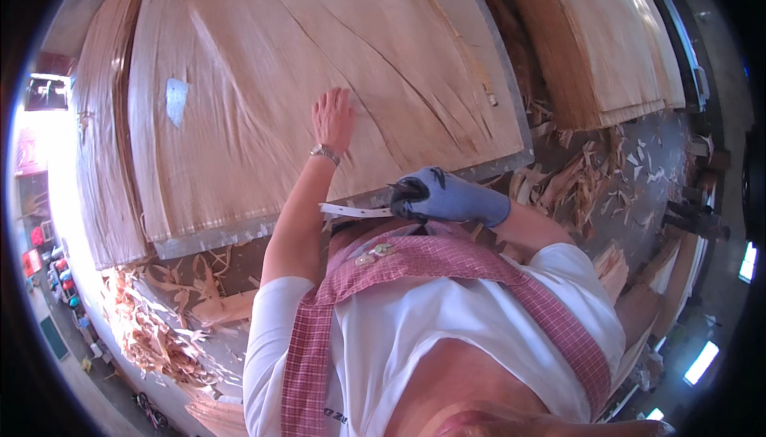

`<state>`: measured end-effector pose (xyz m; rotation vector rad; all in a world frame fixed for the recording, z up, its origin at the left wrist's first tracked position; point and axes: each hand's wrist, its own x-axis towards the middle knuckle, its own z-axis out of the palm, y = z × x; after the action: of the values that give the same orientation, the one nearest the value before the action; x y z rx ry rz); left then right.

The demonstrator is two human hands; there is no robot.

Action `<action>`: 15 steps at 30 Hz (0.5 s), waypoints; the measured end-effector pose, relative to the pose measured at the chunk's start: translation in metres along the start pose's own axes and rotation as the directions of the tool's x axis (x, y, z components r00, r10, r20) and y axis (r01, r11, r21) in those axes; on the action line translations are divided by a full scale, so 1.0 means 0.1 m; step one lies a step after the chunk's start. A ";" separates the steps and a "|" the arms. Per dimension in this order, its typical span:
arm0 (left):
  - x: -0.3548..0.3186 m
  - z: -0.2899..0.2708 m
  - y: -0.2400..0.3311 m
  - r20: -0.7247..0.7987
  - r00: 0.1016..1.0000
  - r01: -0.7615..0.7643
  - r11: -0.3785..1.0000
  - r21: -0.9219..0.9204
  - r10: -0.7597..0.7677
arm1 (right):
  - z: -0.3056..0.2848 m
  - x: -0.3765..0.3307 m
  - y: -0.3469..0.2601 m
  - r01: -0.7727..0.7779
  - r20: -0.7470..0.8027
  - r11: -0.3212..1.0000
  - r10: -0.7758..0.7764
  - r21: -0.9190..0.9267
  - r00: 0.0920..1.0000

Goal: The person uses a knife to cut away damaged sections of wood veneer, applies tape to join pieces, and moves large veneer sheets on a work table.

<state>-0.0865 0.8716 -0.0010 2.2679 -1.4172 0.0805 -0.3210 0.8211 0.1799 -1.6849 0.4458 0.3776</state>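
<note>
The bare left hand lies flat with fingers extended, gripping nothing, on a broad wood sheet that spreads beneath and beyond it. Long dark creases run just right of its fingers. Nearer the body, the gloved right hand is curled closed around a thin white strip, which juts out to its left. Wood shavings lie scattered right of the glove.

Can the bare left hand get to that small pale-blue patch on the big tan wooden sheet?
Probably yes: the left hand rests on the sheet, with nothing standing between it and the patch.
</note>
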 end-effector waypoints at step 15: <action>-0.36 0.38 1.22 0.233 0.967 -0.070 0.988 -0.137 0.101 | -1.53 -0.26 0.72 -0.196 -0.473 0.944 0.049 -0.266 0.879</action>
<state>-0.2158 0.8417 -0.0028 2.1676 -1.5933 -0.2587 -0.3792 0.6627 0.1549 -2.0643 0.8894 0.1344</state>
